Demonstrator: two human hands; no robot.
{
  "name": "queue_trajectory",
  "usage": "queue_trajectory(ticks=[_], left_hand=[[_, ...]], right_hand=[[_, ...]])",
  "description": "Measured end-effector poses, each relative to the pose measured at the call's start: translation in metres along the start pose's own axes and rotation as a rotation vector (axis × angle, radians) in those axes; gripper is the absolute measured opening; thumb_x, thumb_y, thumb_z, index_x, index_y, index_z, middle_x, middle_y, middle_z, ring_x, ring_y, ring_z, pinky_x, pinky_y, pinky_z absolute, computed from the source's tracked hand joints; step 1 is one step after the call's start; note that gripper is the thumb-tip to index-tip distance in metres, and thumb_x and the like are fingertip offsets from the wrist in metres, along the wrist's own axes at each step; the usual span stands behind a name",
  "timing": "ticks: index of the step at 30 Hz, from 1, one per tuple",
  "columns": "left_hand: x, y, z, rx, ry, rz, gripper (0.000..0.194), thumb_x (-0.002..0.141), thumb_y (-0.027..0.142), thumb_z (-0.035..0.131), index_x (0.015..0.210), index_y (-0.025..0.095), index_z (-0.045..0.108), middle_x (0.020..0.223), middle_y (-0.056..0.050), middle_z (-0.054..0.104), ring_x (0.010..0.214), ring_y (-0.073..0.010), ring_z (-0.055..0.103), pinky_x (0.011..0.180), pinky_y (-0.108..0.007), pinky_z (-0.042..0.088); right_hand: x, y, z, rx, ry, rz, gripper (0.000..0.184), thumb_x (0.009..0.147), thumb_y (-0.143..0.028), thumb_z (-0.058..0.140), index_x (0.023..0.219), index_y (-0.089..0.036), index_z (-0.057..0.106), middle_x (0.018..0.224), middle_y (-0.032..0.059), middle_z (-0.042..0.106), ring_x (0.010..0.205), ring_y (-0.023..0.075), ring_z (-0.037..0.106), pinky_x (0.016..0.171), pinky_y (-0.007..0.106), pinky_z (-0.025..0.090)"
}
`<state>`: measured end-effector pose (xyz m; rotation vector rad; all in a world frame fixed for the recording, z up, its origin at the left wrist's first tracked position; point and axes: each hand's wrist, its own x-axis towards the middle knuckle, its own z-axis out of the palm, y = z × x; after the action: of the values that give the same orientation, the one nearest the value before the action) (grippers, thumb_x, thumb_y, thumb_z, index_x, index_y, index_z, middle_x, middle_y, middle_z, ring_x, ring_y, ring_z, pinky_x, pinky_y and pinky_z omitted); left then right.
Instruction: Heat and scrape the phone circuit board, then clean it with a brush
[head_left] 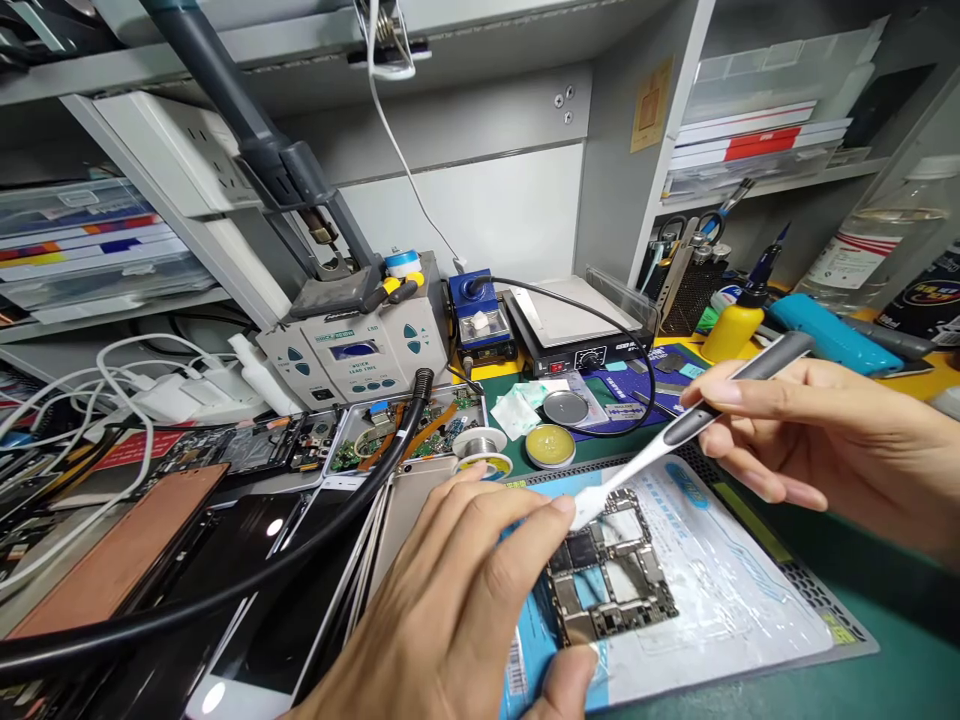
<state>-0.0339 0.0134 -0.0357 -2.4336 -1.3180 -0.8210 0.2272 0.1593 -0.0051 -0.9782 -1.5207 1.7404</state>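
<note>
In my right hand [757, 430] is a toothbrush [645, 460] with a white neck and a grey and black handle. Its head rests at the upper left corner of a phone circuit board [615, 575]; the bristles cannot be made out. My left hand [465, 580] steadies that board along its left side, fingertips at the top corner and thumb at the lower corner. Under the board lies a blue and white plastic packet [720, 590], on a green mat [885, 580].
Behind the board stand an open tin of yellow paste [550, 446] and a solder spool [481, 450]. A black hose [300, 560] crosses several phones at left from the grey hot-air station [360, 340]. A yellow bottle [739, 315] and a heating plate [577, 330] are farther back.
</note>
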Motion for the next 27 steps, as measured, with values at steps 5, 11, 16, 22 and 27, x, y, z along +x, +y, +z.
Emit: queue_trajectory(ticks=[5, 11, 16, 22, 27], left_hand=[[0.0, 0.0, 0.0, -0.026, 0.033, -0.014, 0.056, 0.088, 0.029, 0.068, 0.138, 0.017, 0.047, 0.126, -0.007, 0.067, 0.127, -0.0207, 0.058, 0.12, -0.038, 0.044], [0.0, 0.001, 0.001, -0.024, 0.004, -0.038, 0.054, 0.088, 0.025, 0.065, 0.138, 0.017, 0.047, 0.13, -0.009, 0.066, 0.128, -0.0218, 0.058, 0.12, -0.042, 0.046], [-0.001, 0.001, 0.001, -0.009, 0.02, -0.018, 0.055, 0.089, 0.029, 0.064, 0.14, 0.017, 0.046, 0.129, -0.009, 0.066, 0.129, -0.0232, 0.058, 0.12, -0.045, 0.047], [0.0, 0.001, -0.001, -0.025, 0.026, -0.03, 0.054, 0.089, 0.028, 0.065, 0.139, 0.017, 0.047, 0.126, -0.01, 0.068, 0.125, -0.0236, 0.061, 0.113, -0.045, 0.053], [0.003, 0.003, 0.001, -0.037, 0.048, -0.031, 0.054, 0.089, 0.028, 0.064, 0.139, 0.018, 0.046, 0.123, -0.01, 0.07, 0.122, -0.0251, 0.064, 0.114, -0.048, 0.053]], right_hand=[[-0.002, 0.005, -0.001, 0.074, -0.028, 0.012, 0.029, 0.072, -0.044, 0.085, 0.066, -0.017, 0.08, 0.058, 0.0091, 0.07, 0.037, 0.0104, 0.055, 0.031, 0.016, 0.038], [-0.001, 0.003, 0.001, 0.033, -0.024, -0.034, 0.029, 0.074, -0.047, 0.083, 0.067, -0.018, 0.082, 0.061, 0.0106, 0.072, 0.038, 0.0119, 0.054, 0.029, 0.017, 0.037], [-0.003, -0.003, 0.003, 0.006, 0.036, -0.05, 0.032, 0.066, -0.047, 0.084, 0.054, -0.019, 0.077, 0.045, 0.0088, 0.062, 0.033, 0.012, 0.051, 0.03, 0.019, 0.036], [-0.004, -0.004, 0.008, -0.036, -0.029, -0.001, 0.037, 0.067, -0.052, 0.084, 0.056, -0.017, 0.078, 0.044, 0.0102, 0.061, 0.034, 0.0116, 0.05, 0.03, 0.017, 0.032], [-0.001, -0.004, 0.002, 0.026, 0.12, -0.046, 0.03, 0.067, -0.045, 0.084, 0.056, -0.019, 0.073, 0.046, 0.0071, 0.062, 0.033, 0.0099, 0.045, 0.031, 0.02, 0.038]])
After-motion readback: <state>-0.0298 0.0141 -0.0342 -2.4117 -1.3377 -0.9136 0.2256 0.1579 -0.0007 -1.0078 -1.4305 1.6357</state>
